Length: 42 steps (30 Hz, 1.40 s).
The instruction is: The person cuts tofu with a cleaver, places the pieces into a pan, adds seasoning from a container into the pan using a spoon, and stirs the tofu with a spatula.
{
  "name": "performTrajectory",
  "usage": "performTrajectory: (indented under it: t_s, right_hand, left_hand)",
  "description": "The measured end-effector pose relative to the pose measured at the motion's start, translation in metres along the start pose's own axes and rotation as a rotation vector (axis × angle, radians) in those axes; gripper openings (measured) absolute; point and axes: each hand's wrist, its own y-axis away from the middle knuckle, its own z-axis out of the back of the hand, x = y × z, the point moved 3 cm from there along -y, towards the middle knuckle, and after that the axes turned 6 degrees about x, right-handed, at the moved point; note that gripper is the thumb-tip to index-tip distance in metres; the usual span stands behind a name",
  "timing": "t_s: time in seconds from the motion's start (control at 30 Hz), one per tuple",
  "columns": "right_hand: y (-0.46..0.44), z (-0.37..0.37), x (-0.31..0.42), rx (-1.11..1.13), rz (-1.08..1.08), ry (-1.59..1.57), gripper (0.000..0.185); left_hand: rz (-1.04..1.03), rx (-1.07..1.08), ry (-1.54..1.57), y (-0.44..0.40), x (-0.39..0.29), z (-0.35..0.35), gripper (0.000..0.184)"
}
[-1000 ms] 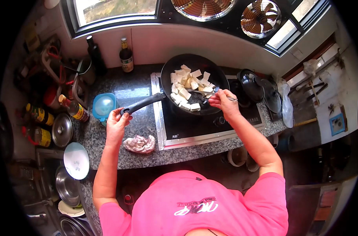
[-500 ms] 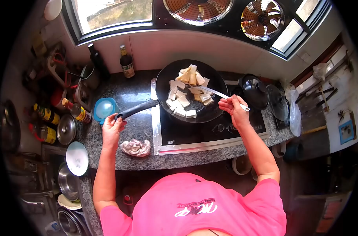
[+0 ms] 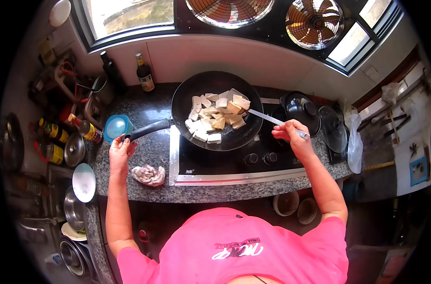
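Observation:
A black frying pan (image 3: 187,135) rests on the stovetop, its long handle (image 3: 149,128) pointing left. My left hand (image 3: 121,152) is closed around the handle's end. Pieces of what looks like tofu (image 3: 208,111), white with some browned, lie bunched in the pan's middle and upper part. My right hand (image 3: 293,137) grips a spatula (image 3: 267,117) by its pale handle. The spatula's far end reaches in among the pieces at the pan's right side, and its tip is hidden there.
A crumpled cloth (image 3: 148,175) and a blue-lidded container (image 3: 117,128) lie left of the stove. A dark bottle (image 3: 145,73) stands by the wall. Right of the pan are a black lidded pot (image 3: 300,111) and a glass lid (image 3: 333,128). A white bowl (image 3: 84,182) sits at the left edge.
The pan has shifted left in view together with my left hand. The pieces have gathered closer together and turned over in part. My right hand and the spatula have moved slightly right.

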Motion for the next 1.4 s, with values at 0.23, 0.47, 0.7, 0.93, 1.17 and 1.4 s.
performTrajectory:
  t_s: [0.23, 0.47, 0.7, 0.93, 1.17, 1.4]
  right_hand:
    - [0.025, 0.007, 0.047, 0.272, 0.299, 0.575, 0.013]
    - [0.076, -0.034, 0.092, 0.562, 0.695, 1.113, 0.024]
    - [0.058, -0.016, 0.095, 0.241, 0.556, 0.854, 0.009]
    - [0.033, -0.014, 0.092, 0.215, 0.307, 0.715, 0.007]
    - [-0.072, -0.036, 0.158, 0.171, -0.292, 0.603, 0.027]
    - [-0.151, -0.091, 0.152, 0.350, -0.644, 0.805, 0.022]
  left_hand:
    - [0.008, -0.047, 0.003, 0.004, 0.002, -0.004, 0.025]
    - [-0.006, -0.005, -0.021, 0.000, 0.008, 0.005, 0.027]
    - [0.002, -0.026, 0.005, 0.004, 0.003, -0.002, 0.028]
    - [0.003, -0.030, -0.006, 0.008, 0.001, -0.004, 0.027]
    - [-0.013, -0.012, -0.001, 0.007, 0.003, -0.003, 0.027]
    - [0.001, -0.013, 0.033, 0.009, 0.004, -0.003, 0.028]
